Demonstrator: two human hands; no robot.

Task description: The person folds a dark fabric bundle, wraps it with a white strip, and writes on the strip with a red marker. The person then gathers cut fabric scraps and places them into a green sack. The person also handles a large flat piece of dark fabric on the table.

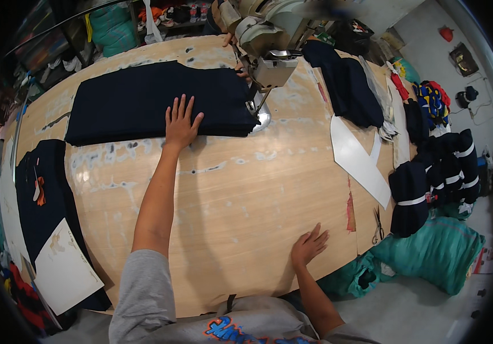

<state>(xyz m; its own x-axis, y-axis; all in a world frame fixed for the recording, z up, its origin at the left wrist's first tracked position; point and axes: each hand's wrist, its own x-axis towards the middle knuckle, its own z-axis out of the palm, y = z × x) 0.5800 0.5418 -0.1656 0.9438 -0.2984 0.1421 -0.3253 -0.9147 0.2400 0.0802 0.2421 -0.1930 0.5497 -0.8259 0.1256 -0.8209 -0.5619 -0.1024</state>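
Observation:
My left hand [182,121] lies with spread fingers on a thick stack of dark navy cloth [120,103] at the upper part of the wooden table [246,212]. A standing cutting machine [275,71] has its metal foot [261,117] at the stack's right end. My right hand [310,245] rests open on bare wood at the lower right, left of a pair of black scissors [378,223]. Another person's hands [242,73] are at the machine, partly hidden behind it.
Navy cloth [46,172] with orange-handled scissors [40,189] and a card pattern [69,269] lies left. White patterns [355,160], navy cloth pieces [344,86] and tied navy bundles [407,200] lie right. Green sacks [429,252] sit beyond the table's right edge.

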